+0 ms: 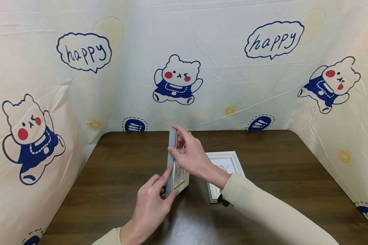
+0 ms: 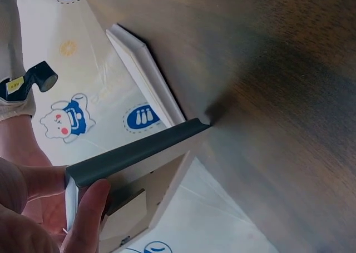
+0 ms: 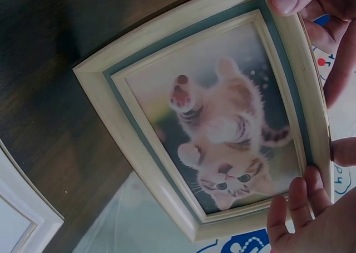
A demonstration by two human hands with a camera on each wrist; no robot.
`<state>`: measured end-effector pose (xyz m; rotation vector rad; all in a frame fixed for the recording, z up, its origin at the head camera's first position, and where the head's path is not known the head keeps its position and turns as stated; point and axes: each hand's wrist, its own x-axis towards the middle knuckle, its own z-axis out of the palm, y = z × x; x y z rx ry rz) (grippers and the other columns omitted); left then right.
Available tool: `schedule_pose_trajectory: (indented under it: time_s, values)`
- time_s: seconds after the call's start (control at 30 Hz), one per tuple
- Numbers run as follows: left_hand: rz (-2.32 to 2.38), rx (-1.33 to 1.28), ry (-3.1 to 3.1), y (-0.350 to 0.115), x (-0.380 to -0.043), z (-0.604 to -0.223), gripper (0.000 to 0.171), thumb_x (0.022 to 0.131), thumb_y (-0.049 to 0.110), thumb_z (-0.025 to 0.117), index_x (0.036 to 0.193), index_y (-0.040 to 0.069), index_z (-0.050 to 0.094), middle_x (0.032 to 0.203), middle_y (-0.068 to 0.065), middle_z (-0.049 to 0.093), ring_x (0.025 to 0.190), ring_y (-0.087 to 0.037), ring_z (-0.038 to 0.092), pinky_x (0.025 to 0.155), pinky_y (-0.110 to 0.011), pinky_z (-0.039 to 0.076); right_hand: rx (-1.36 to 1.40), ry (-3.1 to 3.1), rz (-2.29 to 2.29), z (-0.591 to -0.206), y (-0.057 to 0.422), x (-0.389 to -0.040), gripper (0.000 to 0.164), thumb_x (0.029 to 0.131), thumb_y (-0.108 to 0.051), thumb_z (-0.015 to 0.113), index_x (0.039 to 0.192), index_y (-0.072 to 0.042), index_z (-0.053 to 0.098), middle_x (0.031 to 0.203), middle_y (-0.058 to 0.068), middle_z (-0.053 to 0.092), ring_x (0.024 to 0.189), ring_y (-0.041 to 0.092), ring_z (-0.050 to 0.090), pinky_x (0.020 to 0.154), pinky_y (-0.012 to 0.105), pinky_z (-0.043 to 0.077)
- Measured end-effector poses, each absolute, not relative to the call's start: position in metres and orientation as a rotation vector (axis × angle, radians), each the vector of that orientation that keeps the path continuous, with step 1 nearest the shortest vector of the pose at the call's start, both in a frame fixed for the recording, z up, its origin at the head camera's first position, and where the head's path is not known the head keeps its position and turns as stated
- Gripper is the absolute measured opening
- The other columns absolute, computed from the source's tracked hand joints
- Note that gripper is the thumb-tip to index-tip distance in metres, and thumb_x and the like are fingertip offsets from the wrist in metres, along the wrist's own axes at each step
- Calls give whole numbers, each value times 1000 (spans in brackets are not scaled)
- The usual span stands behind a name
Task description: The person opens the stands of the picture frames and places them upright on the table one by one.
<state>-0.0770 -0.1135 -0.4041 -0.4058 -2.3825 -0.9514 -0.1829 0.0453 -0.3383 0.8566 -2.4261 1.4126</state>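
A cream picture frame stands on edge above the table, tilted. The right wrist view shows its front, with a teal inner band and a kitten photo. Its back, with a stand flap, faces the left wrist view. My left hand pinches the near end, thumb on the front face. Farther along, my right hand grips the frame's side with its thumb on the outer edge and curled fingers against the front.
A white picture frame lies face up on the brown wooden table, right of the held frame and partly under my right forearm. A printed cloth with bears hangs around the table. A black device sits at my right cuff.
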Motion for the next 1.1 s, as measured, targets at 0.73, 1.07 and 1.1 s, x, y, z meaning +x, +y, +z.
schedule_pose_trajectory:
  time_s: [0.73,1.07,1.1]
  values:
    - [-847,-468,-2303,-111,-75,-403,80,66,5,100,140,8,69,82,6,54,64,-3,52,58,-15,44,859,-2349,1450,-337,46,-178,56,100,-11,71,152,-9,50,92,-1,61,85,18,57,67,35,50]
    - [-822,-486,-2305,-107,-71,-398,82,67,5,100,141,7,68,85,3,56,65,-2,57,60,-14,49,862,-2280,1461,-336,46,-176,52,101,-8,70,149,-7,53,91,0,62,84,15,58,81,46,53]
    - [-812,-494,-2295,-107,-71,-398,82,66,5,100,141,7,68,85,3,56,65,-3,56,59,-15,49,862,-2276,1458,-336,46,-176,52,100,-8,70,149,-7,53,91,0,62,84,15,58,81,43,53]
